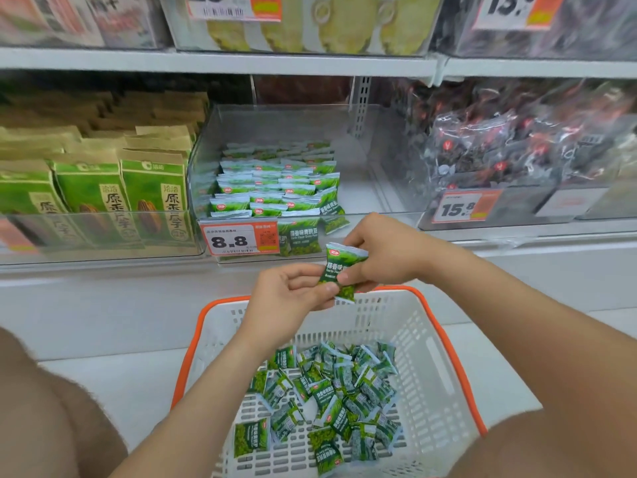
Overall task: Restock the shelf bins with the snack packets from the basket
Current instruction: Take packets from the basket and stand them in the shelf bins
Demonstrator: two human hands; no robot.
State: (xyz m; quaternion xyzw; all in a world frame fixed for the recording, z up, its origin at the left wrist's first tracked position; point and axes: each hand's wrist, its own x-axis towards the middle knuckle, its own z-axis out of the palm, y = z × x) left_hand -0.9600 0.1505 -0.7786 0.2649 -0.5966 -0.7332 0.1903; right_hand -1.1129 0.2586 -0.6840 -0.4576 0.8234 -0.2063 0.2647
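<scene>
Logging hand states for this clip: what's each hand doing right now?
Left hand: pinches the green packet at its lower end.
Right hand: grips the same packet.

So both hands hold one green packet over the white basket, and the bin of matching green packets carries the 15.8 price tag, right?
Not quite. In the head view the bin of green packets carries the 8.8 tag; the 15.8 tag is on the neighbouring dark-packet bin. Otherwise yes: left hand and right hand hold one green packet over the white basket.
</scene>
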